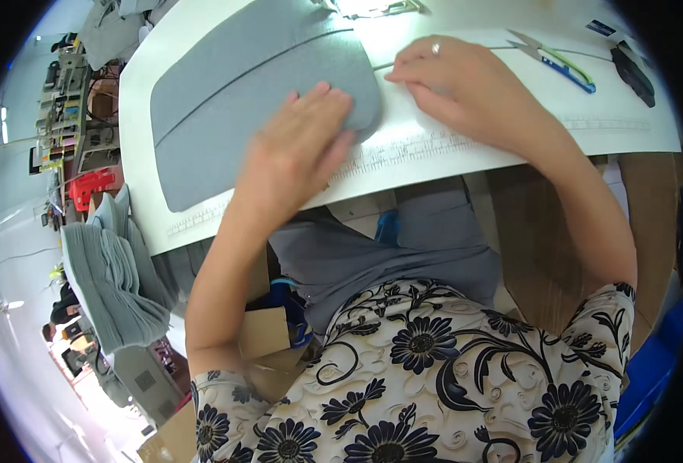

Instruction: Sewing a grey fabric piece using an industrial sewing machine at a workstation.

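Note:
A grey fabric panel (202,116) with rounded corners lies flat on the white table (480,158), a dark seam line running across it. My left hand (299,147) rests on its right part, fingers stretched out and slightly blurred. Just off the panel's right edge, my right hand (453,89) is held over the table with its fingers curled and thumb drawn in. Whatever may be between those fingers cannot be made out. At the panel's far edge is the shiny metal base of a sewing machine (376,8), partly cut off by the frame.
Thread snips (554,63) with green and blue handles lie right of my right hand, beside a black object (632,75). Ruler markings (403,152) run along the near table edge. Stacked grey fabric pieces (110,278) hang at the left; a cardboard box (542,247) stands below right.

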The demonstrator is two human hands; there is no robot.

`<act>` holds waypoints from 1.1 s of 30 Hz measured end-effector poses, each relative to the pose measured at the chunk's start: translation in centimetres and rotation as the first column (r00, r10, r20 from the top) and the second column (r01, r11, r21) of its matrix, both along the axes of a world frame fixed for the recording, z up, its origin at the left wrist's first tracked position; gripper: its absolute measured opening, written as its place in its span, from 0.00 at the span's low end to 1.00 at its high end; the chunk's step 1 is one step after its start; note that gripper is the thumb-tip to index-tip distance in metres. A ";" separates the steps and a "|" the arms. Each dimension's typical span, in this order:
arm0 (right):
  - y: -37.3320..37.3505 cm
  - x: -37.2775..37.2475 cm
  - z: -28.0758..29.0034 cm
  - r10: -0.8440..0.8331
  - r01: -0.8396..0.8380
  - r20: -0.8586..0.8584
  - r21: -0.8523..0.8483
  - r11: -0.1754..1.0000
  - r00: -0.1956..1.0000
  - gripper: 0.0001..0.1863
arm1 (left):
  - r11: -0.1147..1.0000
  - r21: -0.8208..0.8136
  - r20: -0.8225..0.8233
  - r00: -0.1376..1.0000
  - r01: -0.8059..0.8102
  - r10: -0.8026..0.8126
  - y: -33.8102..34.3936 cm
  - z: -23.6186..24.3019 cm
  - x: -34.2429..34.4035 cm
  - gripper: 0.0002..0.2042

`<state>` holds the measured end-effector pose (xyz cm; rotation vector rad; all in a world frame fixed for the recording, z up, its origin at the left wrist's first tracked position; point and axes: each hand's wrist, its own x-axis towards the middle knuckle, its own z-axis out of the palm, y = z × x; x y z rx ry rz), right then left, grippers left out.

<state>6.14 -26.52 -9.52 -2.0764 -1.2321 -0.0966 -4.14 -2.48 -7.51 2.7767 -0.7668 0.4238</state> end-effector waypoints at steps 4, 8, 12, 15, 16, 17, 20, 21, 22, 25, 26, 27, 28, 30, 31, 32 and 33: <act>-0.6 -1.9 -1.1 0.040 -0.061 0.259 0.076 0.995 0.965 0.10 | 0.829 -0.226 -0.296 0.847 -0.512 0.442 -1.1 2.1 0.7 0.13; -0.1 -2.9 -1.5 0.020 -0.034 0.362 0.031 0.999 0.932 0.10 | 0.923 -0.304 -0.096 0.972 -0.235 0.216 -0.8 1.4 1.2 0.18; -0.5 -2.8 -1.2 0.003 -0.003 0.391 -0.001 1.000 0.920 0.10 | 0.995 0.075 0.093 0.993 0.067 -0.074 -1.6 0.6 1.4 0.20; -0.4 -2.8 -1.2 0.003 -0.005 0.372 0.003 1.000 0.928 0.11 | 0.998 -0.006 0.115 0.992 -0.056 0.057 -2.1 0.2 1.5 0.20; -0.3 -2.9 -1.1 -0.001 0.004 0.367 -0.007 1.000 0.930 0.11 | 0.998 0.014 0.132 0.990 -0.057 0.054 -2.0 0.0 1.5 0.20; -0.2 -3.0 -1.0 -0.006 0.012 0.362 -0.016 1.000 0.932 0.11 | 0.998 0.035 0.148 0.988 -0.057 0.051 -1.9 -0.1 1.6 0.21; 0.0 -2.9 -1.1 -0.013 0.009 0.375 0.011 1.000 0.927 0.11 | 0.998 0.056 0.170 0.985 -0.001 -0.008 -1.5 -0.1 1.9 0.20; 0.0 -2.9 -1.2 -0.015 0.012 0.374 0.012 1.000 0.927 0.11 | 0.998 0.057 0.170 0.985 0.001 -0.011 -1.6 0.0 1.9 0.20; -0.1 -2.9 -1.4 -0.013 0.011 0.376 0.008 1.000 0.926 0.12 | 0.998 0.051 0.160 0.987 0.027 -0.035 -1.9 0.1 2.0 0.19; -0.4 -2.7 -1.1 0.001 0.008 0.382 -0.020 1.000 0.924 0.12 | 0.998 0.006 0.134 0.989 0.064 -0.064 -2.4 0.2 2.0 0.17; -0.5 -2.7 -1.0 0.015 0.002 0.384 -0.043 0.999 0.923 0.12 | 0.997 -0.034 0.118 0.991 0.070 -0.066 -2.4 0.2 1.9 0.17; -0.4 -2.9 -1.0 0.018 0.000 0.380 -0.048 0.999 0.925 0.12 | 0.997 -0.039 0.114 0.991 0.068 -0.063 -2.1 -0.1 1.8 0.17; -0.5 -2.9 -0.9 0.012 0.003 0.374 -0.039 0.999 0.928 0.13 | 0.997 -0.024 0.137 0.988 0.079 -0.075 -2.0 -0.3 1.8 0.16; -0.7 -3.0 -1.0 0.010 0.003 0.364 -0.034 0.999 0.931 0.13 | 0.996 -0.013 0.157 0.984 0.085 -0.082 -2.2 -0.4 1.6 0.16; -0.7 -3.0 -1.1 -0.001 0.010 0.376 -0.021 1.000 0.927 0.13 | 0.998 -0.017 0.144 0.988 0.066 -0.063 -2.5 -0.1 1.5 0.16; -0.7 -3.0 -1.1 -0.012 0.017 0.387 -0.008 1.000 0.922 0.13 | 0.999 -0.020 0.130 0.990 0.047 -0.044 -2.7 0.1 1.4 0.16; -0.7 -3.1 -1.2 -0.009 0.014 0.384 -0.010 1.000 0.923 0.13 | 0.999 -0.023 0.127 0.991 0.045 -0.042 -2.7 0.0 1.3 0.16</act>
